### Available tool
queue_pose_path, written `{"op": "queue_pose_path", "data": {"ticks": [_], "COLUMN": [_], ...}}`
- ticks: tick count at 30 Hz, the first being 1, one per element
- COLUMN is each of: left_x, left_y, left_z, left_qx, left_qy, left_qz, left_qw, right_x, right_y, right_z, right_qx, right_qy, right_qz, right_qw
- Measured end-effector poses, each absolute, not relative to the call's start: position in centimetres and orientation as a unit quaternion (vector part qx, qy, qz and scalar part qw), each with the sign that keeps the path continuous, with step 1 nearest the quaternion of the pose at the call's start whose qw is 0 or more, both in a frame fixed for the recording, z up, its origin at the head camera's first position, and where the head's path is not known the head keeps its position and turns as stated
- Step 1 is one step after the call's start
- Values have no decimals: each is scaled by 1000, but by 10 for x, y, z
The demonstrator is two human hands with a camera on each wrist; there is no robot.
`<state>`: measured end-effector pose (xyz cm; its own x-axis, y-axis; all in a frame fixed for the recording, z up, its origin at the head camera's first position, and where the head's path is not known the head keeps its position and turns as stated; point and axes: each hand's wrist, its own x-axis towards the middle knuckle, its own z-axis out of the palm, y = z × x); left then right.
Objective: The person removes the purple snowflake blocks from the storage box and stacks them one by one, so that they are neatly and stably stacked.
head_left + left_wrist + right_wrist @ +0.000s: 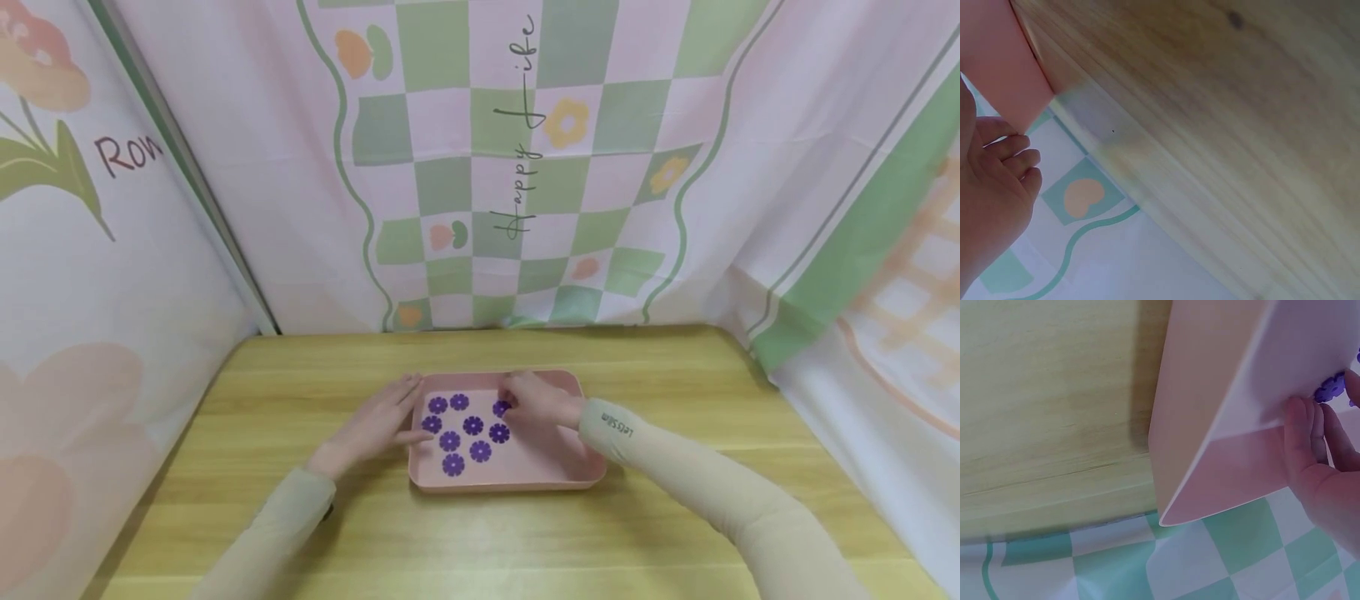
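Note:
A pink rectangular tray [506,486] stands on the wooden table, with several purple flower-shaped discs [473,426] lying flat over its left and middle part. The discs have notched edges. At the tray's left end, my left hand [378,422] touches the rim, fingers extended toward the far corner and thumb reaching over the edge. The left wrist view shows those fingertips [1019,145] by the tray's outer corner. My right hand [538,400] is inside the tray near the far wall. It pinches one purple flower-shaped disc [1330,387] between thumb and fingers, partly hiding it.
The tray's raised walls [1210,394] surround the discs. Wooden tabletop [300,375] extends on all sides. A checked fabric curtain [495,183] hangs behind the table, with more printed fabric [832,275] at the sides.

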<state>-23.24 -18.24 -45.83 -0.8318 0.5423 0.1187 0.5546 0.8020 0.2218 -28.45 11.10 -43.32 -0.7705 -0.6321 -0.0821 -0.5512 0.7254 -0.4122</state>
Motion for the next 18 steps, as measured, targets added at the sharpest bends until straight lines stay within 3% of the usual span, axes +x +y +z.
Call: {"op": "queue_pose_path", "data": {"ticks": [18], "left_x": [-231], "left_y": [-182], "left_z": [-457], "left_qx": [-287], "left_qy": [-948], "left_qz": [-138], "left_qw": [20], "right_x": [-285], "right_y": [110], "right_z": [-436], "right_qx": [-326], "right_qy": [925], "right_qz": [-172], "right_qw": [93]}}
